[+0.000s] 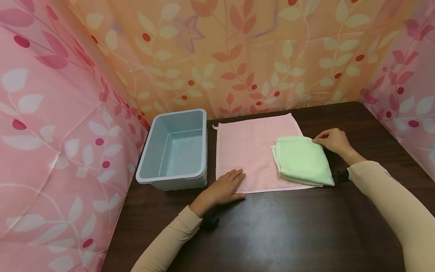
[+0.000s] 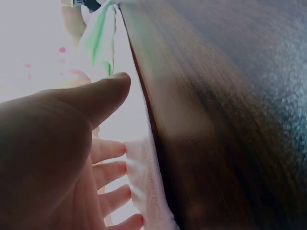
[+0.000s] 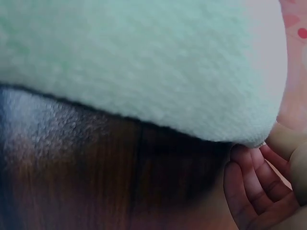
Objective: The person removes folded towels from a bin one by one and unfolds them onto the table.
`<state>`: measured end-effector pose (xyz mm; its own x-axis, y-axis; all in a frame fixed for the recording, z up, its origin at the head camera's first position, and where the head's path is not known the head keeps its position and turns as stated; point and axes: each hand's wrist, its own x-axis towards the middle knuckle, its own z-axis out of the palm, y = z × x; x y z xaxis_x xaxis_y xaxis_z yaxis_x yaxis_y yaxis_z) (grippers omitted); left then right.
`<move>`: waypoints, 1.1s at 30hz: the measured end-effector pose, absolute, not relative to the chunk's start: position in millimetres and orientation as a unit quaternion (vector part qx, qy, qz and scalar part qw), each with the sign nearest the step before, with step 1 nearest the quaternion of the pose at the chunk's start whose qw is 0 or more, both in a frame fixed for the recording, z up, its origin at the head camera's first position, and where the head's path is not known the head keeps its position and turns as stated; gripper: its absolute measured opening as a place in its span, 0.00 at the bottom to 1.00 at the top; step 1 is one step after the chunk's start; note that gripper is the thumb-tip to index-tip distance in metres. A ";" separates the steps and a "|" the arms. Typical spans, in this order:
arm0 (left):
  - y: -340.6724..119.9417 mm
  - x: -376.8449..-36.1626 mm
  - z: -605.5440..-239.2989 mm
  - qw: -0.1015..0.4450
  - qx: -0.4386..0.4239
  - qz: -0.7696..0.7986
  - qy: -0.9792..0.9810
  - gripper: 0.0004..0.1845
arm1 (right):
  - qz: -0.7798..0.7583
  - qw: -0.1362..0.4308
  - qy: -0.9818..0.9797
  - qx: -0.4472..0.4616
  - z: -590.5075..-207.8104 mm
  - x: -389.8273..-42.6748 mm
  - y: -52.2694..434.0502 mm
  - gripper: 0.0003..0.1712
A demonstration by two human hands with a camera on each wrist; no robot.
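A pink towel is spread out on the dark table. Over its right part lies a folded light green towel, its near right corner reaching past the pink edge. My right hand pinches the green towel's far right corner between thumb and fingers; the right wrist view shows the green cloth raised at that corner above the wood. On the pink towel's near left corner rests my left hand, fingers straight and spread, thumb apart. In the left wrist view those fingers lie along the pink edge.
A grey-blue plastic tub stands left of the pink towel, with bare floor inside. The dark wooden table extends in front. Flowered cloth hangs behind and at both sides, orange curtain at the back. A small white tag sticks out of the pink towel's far left corner.
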<state>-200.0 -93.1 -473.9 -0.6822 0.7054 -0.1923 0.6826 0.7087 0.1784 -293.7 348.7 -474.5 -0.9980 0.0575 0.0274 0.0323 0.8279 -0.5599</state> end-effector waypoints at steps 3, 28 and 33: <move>-94.8 -199.8 -473.1 0.127 0.377 0.044 0.916 0.37 | 0.284 0.017 -0.959 -0.020 -476.5 -296.4 347.9 0.20; -93.7 -200.9 -473.0 0.137 0.379 0.039 0.914 0.36 | 0.286 0.136 -0.948 -0.040 -454.8 -274.5 322.5 0.19; -92.5 -202.1 -473.3 0.118 0.385 0.038 0.915 0.36 | 0.330 0.139 -0.934 0.000 -439.6 -251.2 288.9 0.18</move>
